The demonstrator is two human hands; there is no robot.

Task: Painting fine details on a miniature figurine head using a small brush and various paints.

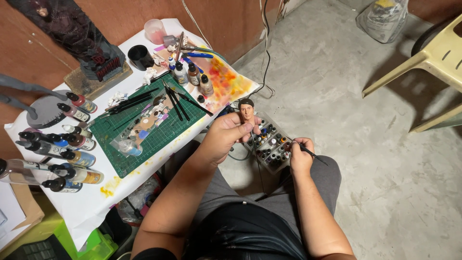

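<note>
My left hand [226, 135] grips a small painted figure head [246, 110] with dark hair, held upright in front of me. My right hand [301, 156] pinches a thin black paintbrush [310, 153] whose handle points to the right. The brush tip is over a clear box of several small paint bottles [270, 144] that rests on my lap, just below the figure head.
To my left is a white-covered table [91, 202] with a green cutting mat [144, 125], brushes, several dropper paint bottles [67, 144], a black cup [140, 57] and a dark statue [82, 38]. A cream plastic chair [428, 58] stands on the concrete floor at right.
</note>
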